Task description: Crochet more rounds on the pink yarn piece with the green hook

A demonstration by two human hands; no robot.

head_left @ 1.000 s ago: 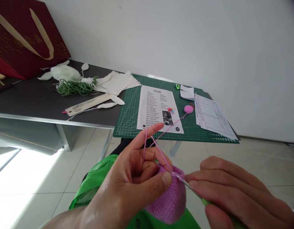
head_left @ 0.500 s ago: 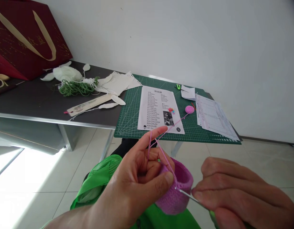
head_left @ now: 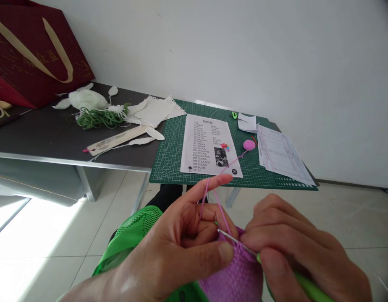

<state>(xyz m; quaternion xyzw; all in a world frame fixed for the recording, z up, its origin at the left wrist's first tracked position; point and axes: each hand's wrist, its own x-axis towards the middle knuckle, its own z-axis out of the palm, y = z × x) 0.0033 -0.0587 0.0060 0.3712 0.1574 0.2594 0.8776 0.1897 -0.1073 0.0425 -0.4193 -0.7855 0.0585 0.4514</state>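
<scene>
My left hand [head_left: 181, 239] pinches the rim of a pink crocheted piece [head_left: 234, 277] between thumb and fingers. Its index finger stretches out with pink yarn [head_left: 221, 209] looped over it. In my right hand [head_left: 301, 247] is a crochet hook [head_left: 310, 287] with a green handle and a metal shaft. The hook's tip lies at the piece's upper edge, touching the yarn strand beside my left fingers. From there the yarn runs to a small pink ball [head_left: 249, 145] on the mat. The piece's opening is mostly hidden by my hands.
A green cutting mat [head_left: 169, 167] bears a printed pattern sheet [head_left: 203, 138], a form [head_left: 282, 153] and folded white paper [head_left: 247, 122]. To the left lie green yarn [head_left: 96, 118], white yarn [head_left: 87, 100] and a wooden ruler [head_left: 118, 140]. A red gift bag [head_left: 27, 54] stands behind.
My right hand has moved left and up, bringing the hook across the rim to the yarn. The pink piece has tilted and its opening is now mostly covered.
</scene>
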